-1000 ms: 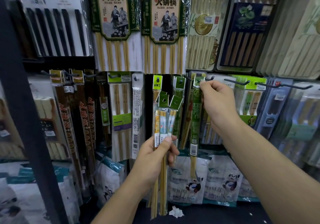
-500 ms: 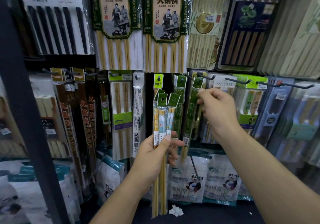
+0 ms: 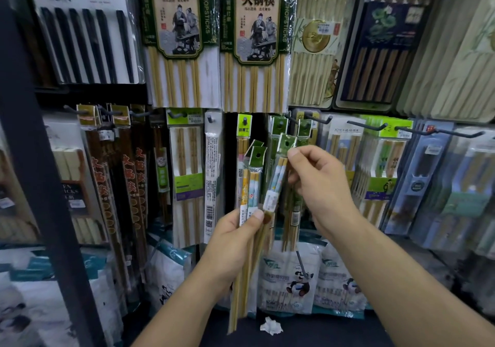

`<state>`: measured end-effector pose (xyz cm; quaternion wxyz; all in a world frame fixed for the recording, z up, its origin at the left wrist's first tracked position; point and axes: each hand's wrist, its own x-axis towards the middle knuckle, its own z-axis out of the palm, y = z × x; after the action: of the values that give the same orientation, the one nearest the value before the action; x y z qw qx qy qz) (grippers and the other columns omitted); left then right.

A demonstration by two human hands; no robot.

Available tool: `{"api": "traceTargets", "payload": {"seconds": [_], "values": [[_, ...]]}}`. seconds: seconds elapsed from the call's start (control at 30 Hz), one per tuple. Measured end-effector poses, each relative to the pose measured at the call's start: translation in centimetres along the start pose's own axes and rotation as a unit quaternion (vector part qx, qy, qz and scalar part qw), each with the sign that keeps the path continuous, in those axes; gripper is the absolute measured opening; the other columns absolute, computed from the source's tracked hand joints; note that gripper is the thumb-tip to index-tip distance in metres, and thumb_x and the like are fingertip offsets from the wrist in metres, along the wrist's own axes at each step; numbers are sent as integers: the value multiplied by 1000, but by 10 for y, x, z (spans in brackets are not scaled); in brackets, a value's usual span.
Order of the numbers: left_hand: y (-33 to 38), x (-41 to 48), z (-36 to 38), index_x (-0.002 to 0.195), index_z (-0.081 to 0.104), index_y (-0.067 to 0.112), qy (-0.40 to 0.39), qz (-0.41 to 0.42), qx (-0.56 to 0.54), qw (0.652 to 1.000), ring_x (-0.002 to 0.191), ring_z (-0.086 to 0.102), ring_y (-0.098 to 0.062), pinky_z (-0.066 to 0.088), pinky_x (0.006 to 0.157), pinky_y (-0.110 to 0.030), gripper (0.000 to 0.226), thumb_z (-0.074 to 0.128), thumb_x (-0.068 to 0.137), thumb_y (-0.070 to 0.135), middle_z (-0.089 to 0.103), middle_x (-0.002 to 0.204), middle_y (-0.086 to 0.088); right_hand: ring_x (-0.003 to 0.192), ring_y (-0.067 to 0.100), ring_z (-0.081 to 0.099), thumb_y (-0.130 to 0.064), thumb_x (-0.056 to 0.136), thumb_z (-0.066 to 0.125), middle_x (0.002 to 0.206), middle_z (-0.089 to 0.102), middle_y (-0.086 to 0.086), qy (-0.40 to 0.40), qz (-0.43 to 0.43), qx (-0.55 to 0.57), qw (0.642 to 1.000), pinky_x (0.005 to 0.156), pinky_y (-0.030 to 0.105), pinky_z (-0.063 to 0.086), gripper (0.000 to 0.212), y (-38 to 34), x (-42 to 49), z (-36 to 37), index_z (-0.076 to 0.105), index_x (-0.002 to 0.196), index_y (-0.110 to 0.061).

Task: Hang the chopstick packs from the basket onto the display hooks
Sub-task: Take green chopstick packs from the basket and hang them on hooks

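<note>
a display wall (image 3: 442, 59) crowded with hanging chopstick packs fills the view, and a dark post (image 3: 40, 164) runs down its left side. two big hot-pot packs (image 3: 174, 41) hang side by side at the top, each with a green-edged picture label and pale bamboo sticks standing vertical. at least three white panda bags (image 3: 292, 282) stand along the bottom.

the left hand (image 3: 233, 239) is curled round a bundle of packs (image 3: 251, 185), with the thumb pressed across the front. the bundle stands nearly upright in front of the middle of the wall. its long axis is vertical, with green card headers on top and bare bamboo tips pointing down past the wrist. two headers show, each with one round punched hole. under clear film the sticks are bamboo-coloured with yellow and blue printed upper ends, and a white label sits where the thumb lies.

the right hand (image 3: 321, 183) pinches a single pack (image 3: 276, 180) between thumb and fingers just beneath its green header. this pack is of the same kind and leans. its header is up and to the right, just below the hanging headers, and its lower end points down-left to the left thumb. i cannot tell whether the left hand also holds it. it shows two sticks with blue-and-white tops and one white price label.

behind the right hand a green pack (image 3: 294, 207) hangs straight down. three dark display hooks (image 3: 373, 127) project to the right of it, tips turned up. one crumpled paper scrap (image 3: 270, 326) lies at the bottom.
</note>
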<state>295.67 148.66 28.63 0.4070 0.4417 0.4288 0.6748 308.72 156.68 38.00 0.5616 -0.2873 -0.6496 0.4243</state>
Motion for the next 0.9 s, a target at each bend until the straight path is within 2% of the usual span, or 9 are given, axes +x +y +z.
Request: {"api": "traceTargets", "payload": {"seconds": [0.07, 0.17, 0.33, 0.5, 0.6, 0.67, 0.73, 0.8, 0.9], "values": [[0, 0, -2, 105, 78, 24, 13, 6, 26, 1000, 94, 74, -6, 57, 76, -16, 23, 56, 104, 23, 80, 101, 10, 61, 12, 51, -27, 101, 60, 68, 57, 2, 27, -2, 14, 1000, 53, 21, 41, 24, -5, 5, -3, 68, 78, -23], [1, -1, -2, 105, 78, 23, 12, 16, 29, 999, 75, 66, -17, 58, 71, -24, 27, 51, 107, 21, 73, 83, 2, 62, 15, 46, -27, 102, 59, 69, 52, 4, 63, -15, 8, 998, 58, 28, 40, 25, -12, 15, -7, 65, 79, -18], [2, -2, 0, 108, 76, 31, -17, 5, 6, 1000, 52, 43, -10, 39, 49, -24, 27, 50, 106, 25, 55, 68, 0, 63, 16, 37, -28, 103, 57, 70, 42, 7, 93, -27, -15, 995, 59, 29, 35, 34, -17, 31, -12, 59, 86, 1], [6, -2, 1, 108, 76, 32, -44, -1, -27, 999, 47, 34, -8, 27, 44, -20, 27, 57, 93, 43, 53, 65, 0, 59, 11, 37, -28, 102, 57, 65, 40, 1, 104, -18, -42, 994, 56, 16, 40, 34, -13, 40, -13, 57, 83, 0], [3, 0, 0, 110, 72, 23, -35, -9, -49, 998, 47, 36, -10, 29, 43, -22, 22, 52, 105, 30, 57, 67, -5, 50, 6, 34, -27, 102, 57, 58, 38, -4, 100, -24, -59, 993, 51, 7, 38, 32, -10, 42, -14, 57, 76, -8], [3, -1, -1, 110, 59, 13, -27, -8, -36, 999, 48, 41, -12, 32, 43, -22, 15, 47, 109, 22, 60, 70, -8, 48, 5, 35, -25, 101, 57, 55, 38, -7, 105, -24, -73, 991, 60, 10, 43, 34, -6, 44, -15, 55, 73, -6], [3, -1, 0, 102, 51, 17, -31, 8, -15, 999, 50, 43, -12, 34, 44, -22, 11, 44, 110, 21, 63, 74, -9, 53, 7, 40, -27, 100, 59, 55, 40, -6, 114, -21, -84, 990, 69, 21, 50, 36, -2, 45, -15, 56, 75, -1], [6, -3, 1, 98, 55, 23, -36, 21, 2, 999, 53, 47, -13, 37, 44, -23, 18, 42, 111, 23, 66, 80, -10, 55, 9, 42, -30, 99, 61, 56, 43, -4, 118, -16, -90, 989, 68, 25, 52, 37, 3, 46, -16, 60, 77, -1], [9, -5, 3, 86, 66, 33, -36, 22, 18, 999, 60, 53, -16, 45, 49, -25, 33, 45, 110, 25, 67, 90, -12, 56, 7, 46, -33, 98, 64, 65, 51, 1, 124, -8, -79, 989, 63, 21, 48, 33, 6, 43, -18, 66, 79, -5]]}}
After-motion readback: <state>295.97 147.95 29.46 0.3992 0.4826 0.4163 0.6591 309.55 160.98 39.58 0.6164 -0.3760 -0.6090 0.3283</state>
